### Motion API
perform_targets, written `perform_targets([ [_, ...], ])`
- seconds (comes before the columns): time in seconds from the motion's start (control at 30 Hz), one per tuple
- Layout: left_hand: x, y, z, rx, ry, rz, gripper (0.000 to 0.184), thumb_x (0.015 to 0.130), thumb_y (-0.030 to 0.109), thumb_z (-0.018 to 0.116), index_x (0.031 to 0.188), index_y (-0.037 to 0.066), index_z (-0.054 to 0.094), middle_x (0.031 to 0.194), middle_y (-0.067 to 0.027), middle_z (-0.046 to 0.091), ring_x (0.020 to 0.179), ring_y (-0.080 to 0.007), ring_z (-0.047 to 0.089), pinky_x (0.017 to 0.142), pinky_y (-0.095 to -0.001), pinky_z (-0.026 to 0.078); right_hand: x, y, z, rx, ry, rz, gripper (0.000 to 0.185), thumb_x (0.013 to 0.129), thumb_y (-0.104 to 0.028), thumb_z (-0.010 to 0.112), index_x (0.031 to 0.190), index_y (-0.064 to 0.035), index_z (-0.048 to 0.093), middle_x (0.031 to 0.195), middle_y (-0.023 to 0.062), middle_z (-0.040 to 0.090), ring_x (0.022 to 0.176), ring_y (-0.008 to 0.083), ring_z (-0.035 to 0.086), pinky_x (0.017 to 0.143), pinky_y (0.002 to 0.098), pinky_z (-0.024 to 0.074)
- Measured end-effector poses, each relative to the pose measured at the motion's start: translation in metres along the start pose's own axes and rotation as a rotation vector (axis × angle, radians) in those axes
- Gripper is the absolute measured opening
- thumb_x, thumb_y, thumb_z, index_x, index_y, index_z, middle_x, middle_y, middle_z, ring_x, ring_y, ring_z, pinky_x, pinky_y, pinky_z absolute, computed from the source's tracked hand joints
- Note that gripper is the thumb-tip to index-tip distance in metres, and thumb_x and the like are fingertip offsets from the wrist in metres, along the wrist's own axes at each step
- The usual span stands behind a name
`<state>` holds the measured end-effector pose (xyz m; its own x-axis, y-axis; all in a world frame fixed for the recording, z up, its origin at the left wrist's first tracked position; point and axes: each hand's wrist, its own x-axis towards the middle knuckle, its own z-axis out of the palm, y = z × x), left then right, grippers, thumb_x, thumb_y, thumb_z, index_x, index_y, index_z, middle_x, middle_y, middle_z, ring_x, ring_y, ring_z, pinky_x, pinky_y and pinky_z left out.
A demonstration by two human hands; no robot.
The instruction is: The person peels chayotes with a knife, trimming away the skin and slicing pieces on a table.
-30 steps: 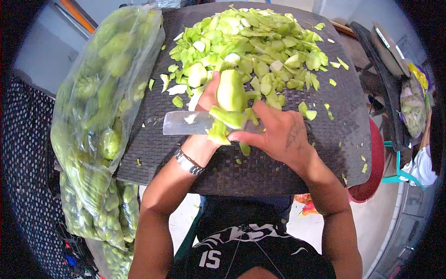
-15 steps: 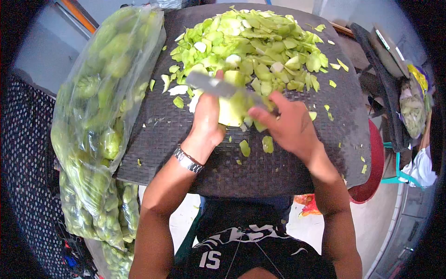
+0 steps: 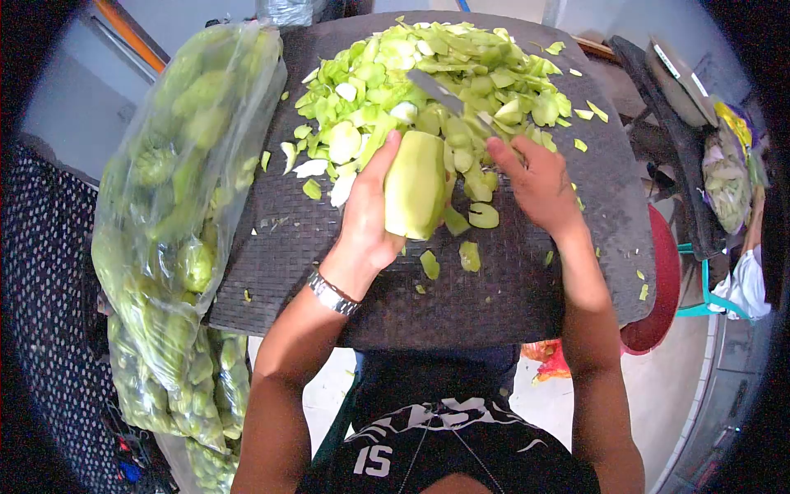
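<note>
On the head view I see the left hand [image 3: 366, 206] holding a green vegetable [image 3: 415, 185], the right hand [image 3: 539, 183] a knife [image 3: 439, 92].

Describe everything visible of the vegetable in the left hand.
The vegetable is pale green, oblong and blunt-ended, its surface smooth, faceted and apparently peeled. Its long axis runs roughly up the picture, above the dark woven-looking tabletop. The left hand grips it, thumb along its left side; its underside is hidden.
</note>
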<state>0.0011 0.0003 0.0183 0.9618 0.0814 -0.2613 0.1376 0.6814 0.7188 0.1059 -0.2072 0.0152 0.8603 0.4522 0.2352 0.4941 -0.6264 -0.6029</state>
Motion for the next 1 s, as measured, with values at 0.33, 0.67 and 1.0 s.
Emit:
perform_targets([
  [0.33, 0.007, -0.001, -0.014, -0.174, 0.082, 0.076, 0.049, 0.103, 0.051, 0.054, 0.129, 0.01, 0.06, 0.11, -0.0095, 0.07, 0.101, -0.0264, 0.071, 0.091, -0.0479, 0.058, -0.039, -0.057, 0.021, 0.084, -0.195, -0.137, 0.064, 0.093, -0.062, 0.065, 0.104, 0.0008, 0.064, 0.077, 0.0246, 0.068, 0.074, 0.0428, 0.071, 0.064, 0.0496, 0.0539],
  [0.67, 0.013, -0.01, -0.039, -0.188, -0.019, -0.038, 0.045, 0.099, 0.048, 0.06, 0.122, 0.009, 0.063, 0.1, -0.0114, 0.072, 0.085, -0.0261, 0.072, 0.076, -0.0421, 0.061, -0.047, -0.061, 0.034, -0.055, -0.113, -0.317, 0.071, 0.087, -0.068, 0.066, 0.111, -0.0018, 0.062, 0.081, 0.0201, 0.072, 0.074, 0.0391, 0.073, 0.065, 0.0489, 0.0577],
  [1.0, 0.004, -0.005, -0.011, -0.117, 0.067, 0.026, 0.049, 0.101, 0.048, 0.057, 0.126, 0.007, 0.062, 0.108, -0.0111, 0.072, 0.088, -0.026, 0.07, 0.077, -0.0421, 0.059, -0.031, -0.035, 0.025, -0.121, -0.05, -0.353, 0.06, 0.089, -0.063, 0.068, 0.097, -0.0037, 0.063, 0.072, 0.0189, 0.068, 0.069, 0.0403, 0.07, 0.059, 0.0511, 0.0544],
])
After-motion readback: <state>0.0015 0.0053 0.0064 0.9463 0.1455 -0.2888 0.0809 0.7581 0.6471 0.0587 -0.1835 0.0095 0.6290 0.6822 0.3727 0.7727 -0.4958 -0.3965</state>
